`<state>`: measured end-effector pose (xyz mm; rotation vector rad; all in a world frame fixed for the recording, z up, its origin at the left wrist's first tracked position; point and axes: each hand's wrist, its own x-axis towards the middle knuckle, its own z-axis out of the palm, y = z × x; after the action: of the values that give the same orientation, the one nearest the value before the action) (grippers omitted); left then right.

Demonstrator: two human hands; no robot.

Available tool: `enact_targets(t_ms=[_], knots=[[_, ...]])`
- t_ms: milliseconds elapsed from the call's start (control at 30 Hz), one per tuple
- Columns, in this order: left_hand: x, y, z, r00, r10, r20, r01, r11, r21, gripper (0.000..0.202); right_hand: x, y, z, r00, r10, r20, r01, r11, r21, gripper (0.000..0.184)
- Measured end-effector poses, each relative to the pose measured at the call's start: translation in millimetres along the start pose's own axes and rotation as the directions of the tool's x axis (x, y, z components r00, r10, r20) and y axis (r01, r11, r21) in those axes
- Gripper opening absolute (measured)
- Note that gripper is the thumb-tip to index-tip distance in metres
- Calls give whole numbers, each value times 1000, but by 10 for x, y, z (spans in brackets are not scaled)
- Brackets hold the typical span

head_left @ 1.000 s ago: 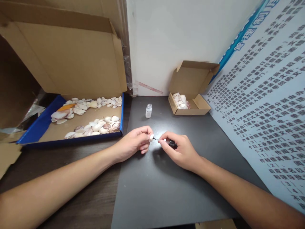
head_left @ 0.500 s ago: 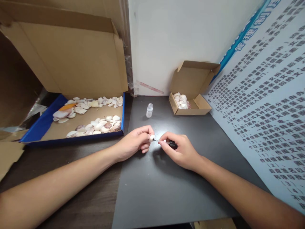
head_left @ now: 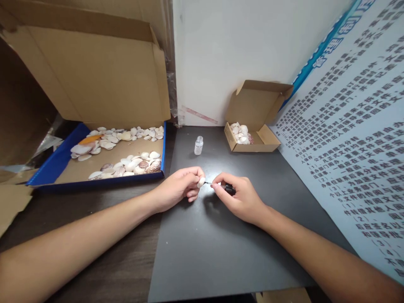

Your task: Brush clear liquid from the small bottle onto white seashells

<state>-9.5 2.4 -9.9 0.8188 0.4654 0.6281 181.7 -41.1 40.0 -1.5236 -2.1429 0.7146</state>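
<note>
Moderate light glared white on the dark grey mat [head_left: 233, 263] between the left hand [head_left: 179, 189] and right hand [head_left: 240, 195], with a soft shadow beneath the latter. The far left was dim; the printed poster [head_left: 347, 147] stretched edgeward; the small bottle [head_left: 198, 147] had a blurred label.

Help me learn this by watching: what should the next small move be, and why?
I'd probably draw the brush lightly across the shell, with the left hand holding it steady. The left hand pinches the shell between its fingers, and the right hand has the brush tip at or very near it. The uncapped bottle stands upright beyond both hands.
</note>
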Motion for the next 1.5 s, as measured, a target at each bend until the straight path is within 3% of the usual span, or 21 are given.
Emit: enact_targets(t_ms=[833,1200,1400,1500], knots=[[-10,12,12,1000,7,2,-7,1000,-22,11,-12,27,10,1000,-8,18,8,1000,8,14],[-11,2,-4,999,28,27,-28,999,31,10,-27,7,-30,997,-81,-5,82,996,37,20],[-13,2,-12,999,24,45,-25,999,32,11,5,29,-8,1000,1,-26,-2,999,-50,17],[-13,2,-15,999,23,46,-25,999,34,11,4,35,-17,1000,-12,-25,11,1000,-24,18]])
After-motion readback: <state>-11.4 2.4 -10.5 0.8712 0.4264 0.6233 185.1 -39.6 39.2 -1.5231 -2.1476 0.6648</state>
